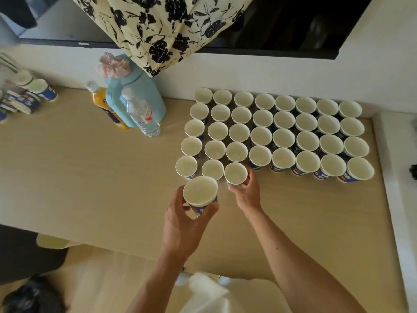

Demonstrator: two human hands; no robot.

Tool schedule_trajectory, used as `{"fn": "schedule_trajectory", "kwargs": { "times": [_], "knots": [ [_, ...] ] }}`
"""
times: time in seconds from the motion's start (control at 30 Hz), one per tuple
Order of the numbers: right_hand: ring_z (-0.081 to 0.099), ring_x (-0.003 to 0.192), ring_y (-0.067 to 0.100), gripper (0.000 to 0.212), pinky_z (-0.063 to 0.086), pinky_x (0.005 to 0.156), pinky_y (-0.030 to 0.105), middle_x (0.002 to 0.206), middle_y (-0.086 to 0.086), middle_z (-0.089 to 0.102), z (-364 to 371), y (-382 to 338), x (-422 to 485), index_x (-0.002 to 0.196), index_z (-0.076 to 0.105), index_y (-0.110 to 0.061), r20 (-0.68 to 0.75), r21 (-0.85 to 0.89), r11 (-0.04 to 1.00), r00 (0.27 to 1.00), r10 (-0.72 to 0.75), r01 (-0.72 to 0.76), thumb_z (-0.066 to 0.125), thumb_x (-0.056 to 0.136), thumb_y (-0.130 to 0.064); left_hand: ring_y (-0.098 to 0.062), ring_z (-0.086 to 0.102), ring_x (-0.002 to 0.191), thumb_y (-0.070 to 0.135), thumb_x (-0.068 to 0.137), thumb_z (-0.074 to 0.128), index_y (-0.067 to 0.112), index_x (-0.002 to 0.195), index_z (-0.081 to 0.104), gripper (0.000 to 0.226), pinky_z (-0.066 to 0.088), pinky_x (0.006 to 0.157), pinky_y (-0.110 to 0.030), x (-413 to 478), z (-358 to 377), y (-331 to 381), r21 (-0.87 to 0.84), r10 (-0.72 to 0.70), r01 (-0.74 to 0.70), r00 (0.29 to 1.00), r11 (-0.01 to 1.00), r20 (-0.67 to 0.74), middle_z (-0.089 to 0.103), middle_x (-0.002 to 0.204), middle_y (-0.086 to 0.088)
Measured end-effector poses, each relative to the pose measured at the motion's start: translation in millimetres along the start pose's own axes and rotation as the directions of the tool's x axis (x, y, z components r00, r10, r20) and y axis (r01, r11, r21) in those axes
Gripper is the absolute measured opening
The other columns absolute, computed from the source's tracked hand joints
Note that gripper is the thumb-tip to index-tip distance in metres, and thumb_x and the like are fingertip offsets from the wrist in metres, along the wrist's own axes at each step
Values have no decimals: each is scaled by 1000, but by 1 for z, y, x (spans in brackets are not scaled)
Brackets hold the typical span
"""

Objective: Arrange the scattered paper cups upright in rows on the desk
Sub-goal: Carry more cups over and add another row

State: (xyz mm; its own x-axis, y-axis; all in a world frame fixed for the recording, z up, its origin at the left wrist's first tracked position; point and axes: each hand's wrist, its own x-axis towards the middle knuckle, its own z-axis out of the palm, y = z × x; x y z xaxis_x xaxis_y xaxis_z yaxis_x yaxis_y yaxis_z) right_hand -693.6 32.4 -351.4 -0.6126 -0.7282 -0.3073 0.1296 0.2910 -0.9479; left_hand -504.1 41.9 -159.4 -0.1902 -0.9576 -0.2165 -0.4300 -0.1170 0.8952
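Light on my feed is soft, even and a bit warm, looks like daylight, no hard glare. The left hand (185, 220) and right hand (246, 193) drop only faint, fuzzy shadows on the table (90, 177). White insides of the paper cups (282, 132) beyond the hands nearly wash out. The screen (293, 23) far beyond them is almost black with dim reflections. Wide-angle bend is obvious: the table edge right of the hands bows and leans. Far left of the hands it's smeary, and the dark stuff below-left is properly out of focus. Whole frame's slightly soft.
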Motion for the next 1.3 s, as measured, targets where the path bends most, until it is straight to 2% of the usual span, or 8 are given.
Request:
{"fn": "schedule_trajectory", "kwargs": {
  "times": [0.13,0.3,0.43,0.63,0.83,0.93,1.07,1.3],
  "knots": [
    [56,126,15,85,52,102,37,144,1,52,-7,0,-11,145,42,-21,-28,-43,999,1000,12,-13,77,71,-1,-15,68,98,56,64,74,34,112,63,53,57,87,-46,0,3,-3,27,12,-12,1000,1000,-5,69,105,15],
    [55,118,8,78,41,90,10,136,0,51,-33,-34,-49,145,40,-23,-174,-71,985,970,-169,159,66,77,5,-4,64,98,60,58,73,43,104,59,51,55,85,-30,4,9,4,81,56,-55,998,995,-14,56,111,19],
    [60,120,14,65,46,97,33,123,-6,67,-58,-84,-60,132,55,-27,209,-36,979,959,-191,203,73,72,-10,5,56,100,43,66,86,42,110,57,53,42,73,-6,13,19,14,127,96,-103,993,987,67,56,116,16],
    [57,128,23,84,44,107,43,140,-5,60,-72,-127,-71,144,47,-28,504,-36,966,840,-202,254,87,71,-26,5,56,101,55,61,78,32,124,54,72,46,73,-18,22,39,24,150,102,-129,980,980,172,62,115,16],
    [60,122,24,76,48,98,59,135,-5,64,-79,-118,-71,139,53,-30,401,-32,955,879,-257,294,89,72,-19,9,57,104,47,63,81,33,130,52,74,48,71,-13,19,47,27,122,120,-156,958,980,260,61,116,25],
    [62,118,23,74,52,95,52,131,-5,65,-82,-102,-70,137,54,-31,274,10,971,933,-233,239,86,71,-20,6,57,109,61,61,78,48,120,48,67,53,79,-18,15,46,21,117,72,-102,969,988,237,60,119,26],
    [64,110,15,74,53,89,32,124,-11,67,-84,-73,-61,134,55,-31,109,3,990,984,-138,138,83,66,-23,0,59,110,37,76,87,41,118,54,54,55,87,-33,12,41,5,108,-10,-9,984,994,178,64,118,21],
    [62,103,4,64,51,84,26,112,-28,62,-76,-32,-40,117,51,-46,-36,-84,995,998,-57,54,82,66,-22,5,61,105,27,83,82,28,117,62,39,50,79,-18,8,36,1,101,-52,38,990,994,135,67,117,18]
  ]
}}
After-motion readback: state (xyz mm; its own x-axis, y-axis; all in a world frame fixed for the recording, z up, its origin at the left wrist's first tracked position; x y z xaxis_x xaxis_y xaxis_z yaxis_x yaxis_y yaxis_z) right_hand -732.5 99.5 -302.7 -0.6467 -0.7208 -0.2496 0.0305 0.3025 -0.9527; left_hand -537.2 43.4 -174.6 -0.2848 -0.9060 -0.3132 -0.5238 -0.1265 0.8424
